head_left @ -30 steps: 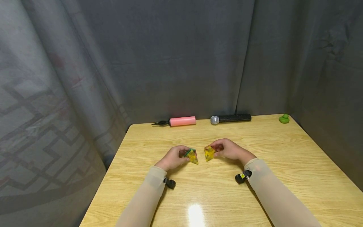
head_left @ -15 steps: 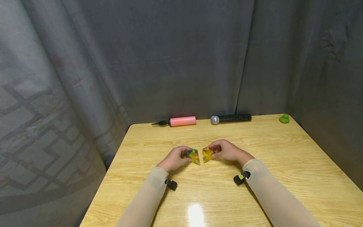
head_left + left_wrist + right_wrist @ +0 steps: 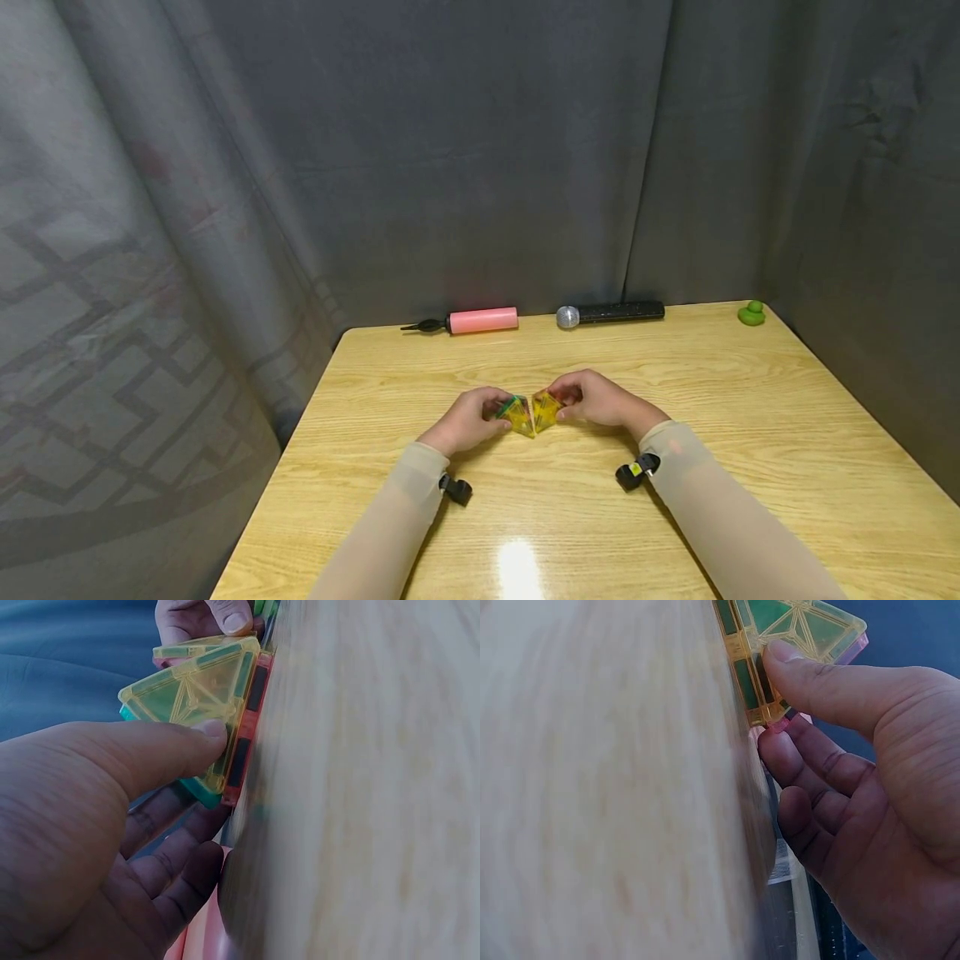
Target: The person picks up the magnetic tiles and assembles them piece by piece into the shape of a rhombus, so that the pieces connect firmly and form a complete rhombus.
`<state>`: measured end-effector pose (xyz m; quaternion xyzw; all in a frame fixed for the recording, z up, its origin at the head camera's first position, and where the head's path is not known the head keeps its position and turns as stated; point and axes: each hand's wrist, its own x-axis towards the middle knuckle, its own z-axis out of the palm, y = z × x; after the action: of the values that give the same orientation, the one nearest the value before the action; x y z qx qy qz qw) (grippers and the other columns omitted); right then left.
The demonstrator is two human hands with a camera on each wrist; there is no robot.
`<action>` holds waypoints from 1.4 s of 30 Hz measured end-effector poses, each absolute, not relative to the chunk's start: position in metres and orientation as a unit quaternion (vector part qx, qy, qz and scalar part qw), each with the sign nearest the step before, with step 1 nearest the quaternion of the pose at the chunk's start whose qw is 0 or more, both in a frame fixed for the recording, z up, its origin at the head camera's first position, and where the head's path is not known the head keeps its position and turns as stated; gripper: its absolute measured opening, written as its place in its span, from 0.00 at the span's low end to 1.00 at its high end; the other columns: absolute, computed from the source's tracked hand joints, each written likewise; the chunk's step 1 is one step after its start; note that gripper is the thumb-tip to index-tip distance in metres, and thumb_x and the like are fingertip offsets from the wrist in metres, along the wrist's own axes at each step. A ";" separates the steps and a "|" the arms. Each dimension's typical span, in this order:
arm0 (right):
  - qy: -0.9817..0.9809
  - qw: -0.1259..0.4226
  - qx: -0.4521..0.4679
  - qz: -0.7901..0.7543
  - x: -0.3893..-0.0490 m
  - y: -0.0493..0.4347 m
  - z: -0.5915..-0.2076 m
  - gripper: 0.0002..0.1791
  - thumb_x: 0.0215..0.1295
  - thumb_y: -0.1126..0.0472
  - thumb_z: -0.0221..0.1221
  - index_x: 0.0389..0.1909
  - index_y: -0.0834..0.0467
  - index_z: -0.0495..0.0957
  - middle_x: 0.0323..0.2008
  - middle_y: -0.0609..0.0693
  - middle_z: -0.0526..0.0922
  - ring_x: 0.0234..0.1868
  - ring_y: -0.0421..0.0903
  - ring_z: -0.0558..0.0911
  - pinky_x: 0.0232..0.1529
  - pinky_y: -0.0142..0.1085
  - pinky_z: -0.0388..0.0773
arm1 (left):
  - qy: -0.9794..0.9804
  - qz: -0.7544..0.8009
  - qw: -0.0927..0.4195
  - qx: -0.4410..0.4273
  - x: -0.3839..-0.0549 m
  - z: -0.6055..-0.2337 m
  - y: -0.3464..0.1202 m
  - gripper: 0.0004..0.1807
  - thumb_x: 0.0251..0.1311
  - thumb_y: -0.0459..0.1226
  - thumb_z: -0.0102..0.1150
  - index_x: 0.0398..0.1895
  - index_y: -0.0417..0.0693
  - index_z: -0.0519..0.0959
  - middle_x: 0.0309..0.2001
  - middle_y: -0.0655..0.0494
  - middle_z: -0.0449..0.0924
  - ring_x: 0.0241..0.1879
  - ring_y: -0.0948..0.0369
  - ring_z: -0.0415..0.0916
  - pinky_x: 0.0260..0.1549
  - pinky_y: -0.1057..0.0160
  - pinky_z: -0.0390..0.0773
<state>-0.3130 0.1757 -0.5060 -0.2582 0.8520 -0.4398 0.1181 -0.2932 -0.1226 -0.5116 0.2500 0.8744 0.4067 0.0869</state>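
Note:
In the head view my left hand [image 3: 467, 419] pinches a small pyramid of translucent magnetic tiles [image 3: 517, 418]. Its yellow face [image 3: 169, 690] lies under my thumb in the left wrist view, with a teal tile behind and a red base tile with dark magnets along the table side. My right hand [image 3: 598, 398] grips a second tile pyramid [image 3: 546, 408] between thumb and fingers. That one shows yellow tiles [image 3: 832, 631] and a pink one in the right wrist view. The two pyramids sit close over the table, with near corners almost meeting.
Along the back edge of the wooden table [image 3: 420, 367] lie a pink hand pump [image 3: 483, 321] with a black nozzle and a black microphone [image 3: 621, 312] with a silver head. A green toy [image 3: 752, 314] sits in the back right corner. Grey curtains [image 3: 480, 167] surround the table.
Both hands have moved toward each other, the left to the right and the right slightly left and nearer. The gap between the two tile pyramids has narrowed to a sliver.

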 end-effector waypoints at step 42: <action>0.825 0.123 -0.245 -0.494 -0.311 0.179 -0.501 0.17 0.63 0.70 0.72 0.52 0.56 0.86 0.46 0.52 0.86 0.42 0.50 0.86 0.45 0.44 0.84 | 0.886 0.385 0.086 0.244 -0.290 -0.509 -0.120 0.21 0.68 0.39 0.71 0.63 0.55 0.82 0.53 0.63 0.83 0.50 0.64 0.80 0.50 0.61 0.82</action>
<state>-0.3114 0.1795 -0.5013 -0.2454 0.8251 -0.4940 0.1226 -0.2899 -0.1203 -0.5088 0.2436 0.8860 0.3849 0.0864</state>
